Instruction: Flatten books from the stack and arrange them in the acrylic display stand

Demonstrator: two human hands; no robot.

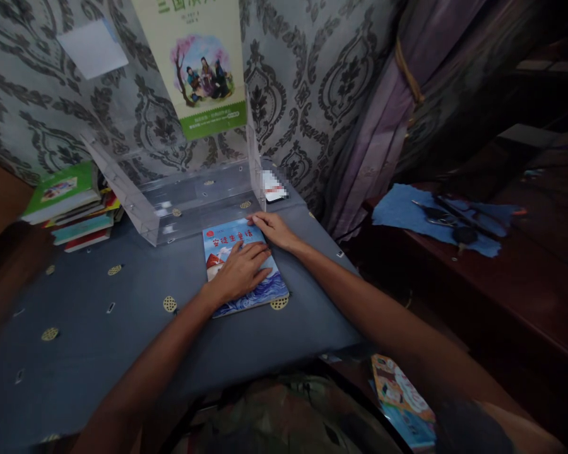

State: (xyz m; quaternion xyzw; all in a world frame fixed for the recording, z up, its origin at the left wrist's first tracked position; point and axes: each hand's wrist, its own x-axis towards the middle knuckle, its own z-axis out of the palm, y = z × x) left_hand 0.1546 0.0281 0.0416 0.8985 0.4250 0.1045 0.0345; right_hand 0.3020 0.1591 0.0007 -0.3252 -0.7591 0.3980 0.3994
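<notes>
A blue picture book (265, 290) with red Chinese characters on its cover lies flat on the grey patterned tablecloth (113, 340). My left hand (241, 270) rests palm down on the cover, fingers stretched out. My right hand (273, 228) lies on the book's far right corner, fingers flat and extended. Just behind the book stands a clear acrylic holder (180, 195), and a green-bordered book (201, 63) stands upright in it against the wall.
A stack of books (73, 205) sits at the back left of the table. Another colourful book (400, 400) lies low at the right, below the table edge. A dark wooden surface with a blue cloth (407, 217) and dark tools is at right. A curtain (388, 107) hangs behind.
</notes>
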